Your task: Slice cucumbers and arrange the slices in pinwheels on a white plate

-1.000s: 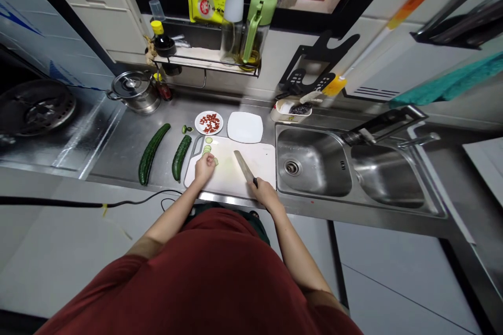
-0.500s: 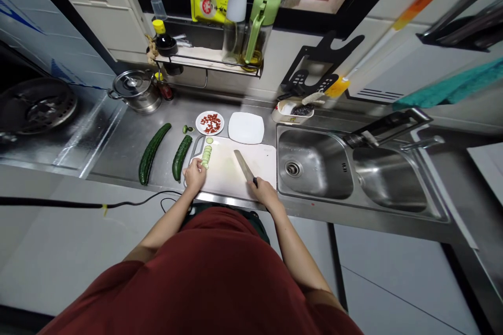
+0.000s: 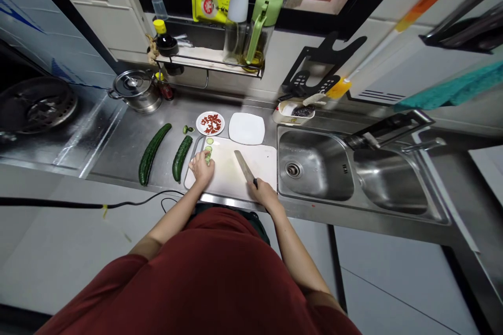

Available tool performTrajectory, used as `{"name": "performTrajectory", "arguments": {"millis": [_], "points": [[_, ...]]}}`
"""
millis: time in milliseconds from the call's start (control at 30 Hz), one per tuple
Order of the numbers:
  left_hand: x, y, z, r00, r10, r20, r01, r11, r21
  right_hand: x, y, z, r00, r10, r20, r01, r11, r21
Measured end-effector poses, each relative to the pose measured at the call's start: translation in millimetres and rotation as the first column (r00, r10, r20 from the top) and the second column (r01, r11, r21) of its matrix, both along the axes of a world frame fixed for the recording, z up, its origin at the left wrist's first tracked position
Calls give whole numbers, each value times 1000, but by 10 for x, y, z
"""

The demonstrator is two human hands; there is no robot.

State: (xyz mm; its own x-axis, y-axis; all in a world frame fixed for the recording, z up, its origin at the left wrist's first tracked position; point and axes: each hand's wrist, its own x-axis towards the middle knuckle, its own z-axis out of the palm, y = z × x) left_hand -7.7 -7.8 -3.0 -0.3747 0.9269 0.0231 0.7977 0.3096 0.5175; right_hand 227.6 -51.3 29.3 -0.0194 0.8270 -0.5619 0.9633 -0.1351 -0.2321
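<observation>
My right hand (image 3: 264,192) is closed round the black handle of a knife (image 3: 244,166), whose blade lies over the white cutting board (image 3: 231,183). At the board's left side, my left hand (image 3: 202,168) bends its fingers over cucumber slices (image 3: 208,149), with fingertips on some of them; how many it pinches is hidden. One slice rests near the board's top edge. Left of the board lie a shorter cucumber (image 3: 182,158) and a long whole cucumber (image 3: 154,154). Small cucumber ends (image 3: 187,129) sit above the shorter one.
Behind the board stand a plate of chopped red pieces (image 3: 199,124) and a white square plate (image 3: 246,128). A double sink (image 3: 314,165) is on the right. A lidded pot (image 3: 137,95) and a stove (image 3: 39,104) are left. Bottles stand on a wall shelf (image 3: 208,63).
My left hand has shifted right and slightly up, from beside the row of slices to over it. The row looks disturbed. My right hand and the knife have hardly moved.
</observation>
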Motion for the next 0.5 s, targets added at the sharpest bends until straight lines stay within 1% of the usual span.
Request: {"name": "performTrajectory", "arguments": {"millis": [67,133,300,400,500], "points": [[31,144,48,1000,-3,-9,3,1000,-12,-5,-3,-11,1000,2,6,-2,1000,5],[33,301,77,999,20,-29,-21,999,-45,-13,-5,-19,1000,2,9,-2,1000,12],[-31,644,66,992,56,-109,-68,991,-112,-30,0,-20,1000,-2,-5,2,1000,10],[-68,765,36,984,48,-169,-75,984,-160,-33,2,-16,1000,-7,-10,7,1000,4],[-98,821,13,976,17,-217,-60,979,-194,-31,-2,-12,1000,-15,-14,15,1000,0]]}}
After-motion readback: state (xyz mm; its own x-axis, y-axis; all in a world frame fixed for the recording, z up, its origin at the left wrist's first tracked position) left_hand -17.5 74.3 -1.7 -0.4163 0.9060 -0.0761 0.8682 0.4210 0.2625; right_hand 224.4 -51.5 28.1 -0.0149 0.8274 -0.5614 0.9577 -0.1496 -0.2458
